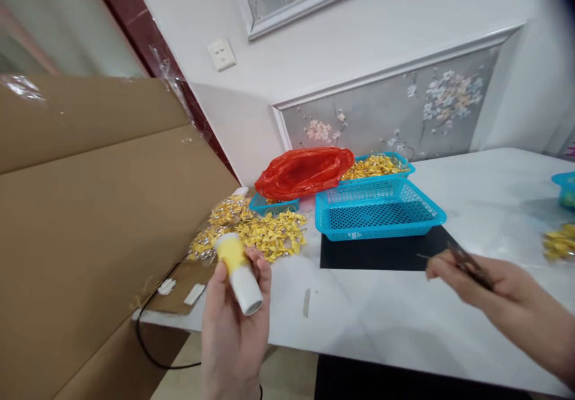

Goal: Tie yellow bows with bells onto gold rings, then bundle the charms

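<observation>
In my left hand (238, 322) is a short white cylinder with a yellow band (245, 283), gripped between thumb and fingers and tilted over the table's front part. My right hand (485, 283) is closed around a slim dark tool, like tweezers (469, 266), whose thin tip points left; motion smears it a little. Just beyond the left hand lies a heap of small yellow folded pieces (274, 235) with silvery bits among them. A blue perforated basket (381, 231) stands between and behind the hands, partly on a black mat (366, 255).
A red plastic bag (300, 175) rests over a smaller blue basket (274, 206). Another blue basket at the back holds yellow pieces (375, 165). A tall cardboard box (99, 226) walls off the left side. More yellow pieces (561, 243) lie at the right edge.
</observation>
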Tool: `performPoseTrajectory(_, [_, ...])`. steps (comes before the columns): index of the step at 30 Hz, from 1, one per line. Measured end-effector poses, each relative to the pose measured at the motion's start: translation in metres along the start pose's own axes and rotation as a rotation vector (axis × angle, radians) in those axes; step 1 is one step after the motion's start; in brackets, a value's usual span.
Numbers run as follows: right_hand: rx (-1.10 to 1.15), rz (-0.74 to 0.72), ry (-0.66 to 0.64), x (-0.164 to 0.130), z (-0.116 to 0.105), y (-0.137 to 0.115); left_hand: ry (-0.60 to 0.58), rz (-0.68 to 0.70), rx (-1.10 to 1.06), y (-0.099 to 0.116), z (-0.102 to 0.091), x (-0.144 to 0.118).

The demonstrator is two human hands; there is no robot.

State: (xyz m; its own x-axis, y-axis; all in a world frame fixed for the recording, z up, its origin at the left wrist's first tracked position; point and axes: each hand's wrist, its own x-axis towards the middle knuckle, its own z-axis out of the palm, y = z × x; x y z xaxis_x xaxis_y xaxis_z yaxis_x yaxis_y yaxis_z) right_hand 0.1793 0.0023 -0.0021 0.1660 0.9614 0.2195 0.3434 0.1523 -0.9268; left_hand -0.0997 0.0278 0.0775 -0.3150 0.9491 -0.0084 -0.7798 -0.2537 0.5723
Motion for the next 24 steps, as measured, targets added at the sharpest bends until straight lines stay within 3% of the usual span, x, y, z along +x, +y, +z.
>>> performPoseTrajectory(5, [-0.637, -0.101, 0.076, 0.02, -0.01, 0.027, 0.023, -0.064, -0.014, 0.001, 0.002, -0.007])
performPoseTrajectory(7, [-0.678, -0.171, 0.123, 0.019, -0.003, 0.02, 0.026, -0.088, -0.031, -0.003, 0.004, -0.009])
performPoseTrajectory(9, [-0.457, -0.207, 0.104, 0.012, 0.014, 0.0, 0.005, -0.108, -0.041, -0.009, 0.005, -0.012])
performPoseTrajectory(11, [-0.097, -0.089, -0.1, 0.001, 0.04, -0.025, -0.031, -0.152, -0.038, -0.018, 0.007, -0.016])
performPoseTrajectory(14, [0.347, 0.157, -0.505, -0.014, 0.083, -0.052, -0.076, -0.227, -0.016, -0.028, 0.01, -0.025])
performPoseTrajectory(17, [0.671, 0.156, -0.656, -0.023, 0.113, -0.053, -0.106, -0.277, -0.005, -0.03, 0.01, -0.032])
performPoseTrajectory(21, [0.676, 0.191, -0.738, -0.028, 0.117, -0.039, -0.143, -0.291, -0.02, -0.026, 0.007, -0.035])
performPoseTrajectory(24, [0.546, 0.19, -0.689, -0.03, 0.103, -0.036, -0.19, -0.265, -0.015, -0.024, 0.004, -0.034])
